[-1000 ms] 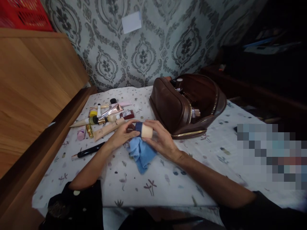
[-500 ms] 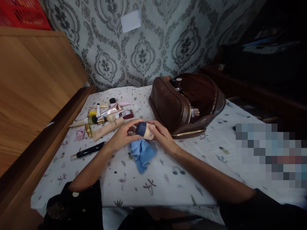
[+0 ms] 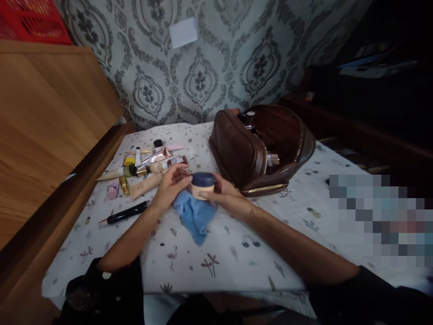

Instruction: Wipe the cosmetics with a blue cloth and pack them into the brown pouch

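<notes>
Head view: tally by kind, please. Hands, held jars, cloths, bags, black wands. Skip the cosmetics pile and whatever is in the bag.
Hands (left, right): 2
Navy-lidded jar: 1
Blue cloth: 1
Brown zip bag: 1
Black wand with coppery end: 1
Total: 6

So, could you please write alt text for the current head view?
The right hand holds a blue-lidded jar, the left hand beside it, near a blue cloth; cosmetics lie left, an open brown bag right.
</notes>
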A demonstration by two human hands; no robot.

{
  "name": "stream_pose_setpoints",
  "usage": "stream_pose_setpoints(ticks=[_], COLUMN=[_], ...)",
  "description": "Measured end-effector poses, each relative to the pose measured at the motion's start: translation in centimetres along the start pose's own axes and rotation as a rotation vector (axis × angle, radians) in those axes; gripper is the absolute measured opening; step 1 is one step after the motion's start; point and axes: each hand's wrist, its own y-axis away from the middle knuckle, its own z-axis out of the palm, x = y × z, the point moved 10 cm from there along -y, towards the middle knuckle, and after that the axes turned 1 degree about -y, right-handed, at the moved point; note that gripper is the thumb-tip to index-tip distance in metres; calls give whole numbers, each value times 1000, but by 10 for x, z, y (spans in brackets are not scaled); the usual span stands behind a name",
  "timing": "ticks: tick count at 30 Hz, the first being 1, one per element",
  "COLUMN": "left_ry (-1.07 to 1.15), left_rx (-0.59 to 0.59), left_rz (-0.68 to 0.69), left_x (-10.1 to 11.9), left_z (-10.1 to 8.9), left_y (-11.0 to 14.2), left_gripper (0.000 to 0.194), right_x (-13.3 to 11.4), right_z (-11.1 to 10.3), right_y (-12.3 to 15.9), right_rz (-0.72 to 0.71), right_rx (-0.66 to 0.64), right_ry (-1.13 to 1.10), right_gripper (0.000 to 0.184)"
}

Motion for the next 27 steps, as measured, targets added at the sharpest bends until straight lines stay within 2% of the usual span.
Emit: stream_pose_setpoints(ticks=[2, 4, 7, 9, 11, 13, 15, 17, 22, 24, 27], left_ry=[23, -63, -468, -691, -727, -667, -556, -377, 167, 273, 344], left_rx=[-44, -146, -352, -467, -519, -439, -266, -167, -95, -55, 7], left_rz=[-20, -38, -27, -24, -39, -31, 9, -5, -336, -402, -460], left_x=[-1, 1, 3, 1, 1, 7, 15, 13, -36, -45, -49], left_z=[-1, 3, 13, 18, 18, 8, -7, -13, 14, 21, 21], left_y=[-1, 0, 7, 13, 15, 9, 1, -1, 14, 19, 20], left_gripper=[47, 49, 54, 40, 17, 5, 6, 7, 28, 31, 27], right_x=[-1, -4, -4, -2, -1, -3, -6, -8, -18, -22, -35], right_z=[1, -3, -10, -12, -11, -7, -3, 1, 4, 5, 12], right_y=[0, 0, 0, 1, 1, 2, 2, 3, 3, 5, 12], right_rz=[-8, -22, -32, -22, -15, -23, -39, -59, -215, -275, -419], right_rx=[3, 39, 108, 124, 121, 97, 62, 28, -27, -34, -53], right_ry=[32, 11, -41, -37, -9, 22, 68, 143, 316, 363, 463], right_gripper=[58, 56, 54, 54, 52, 51, 52, 58, 69, 68, 68])
